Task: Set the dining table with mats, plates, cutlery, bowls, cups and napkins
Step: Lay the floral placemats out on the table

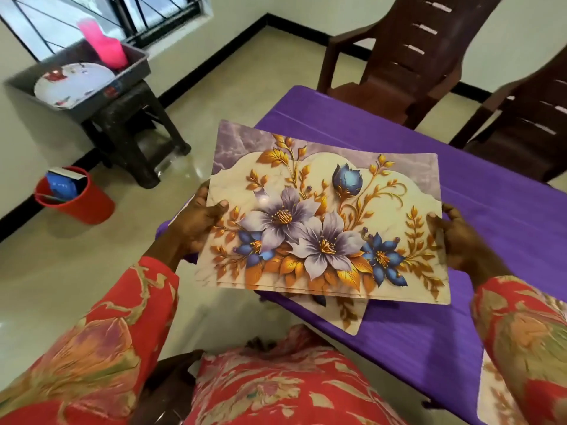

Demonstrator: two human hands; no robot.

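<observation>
while the left hand (199,222) and right hand (457,237) grip the floral mats (322,219) by their short edges above the purple table (491,204), best to peel off the top one, lower flat, square to the edge.

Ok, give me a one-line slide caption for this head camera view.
Both hands, left hand and right hand, hold a floral placemat by its short edges above the purple table.

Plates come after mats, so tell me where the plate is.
Head view, upper left: the plate lies in the grey tray on a dark stool, beside the pink cup.
</observation>
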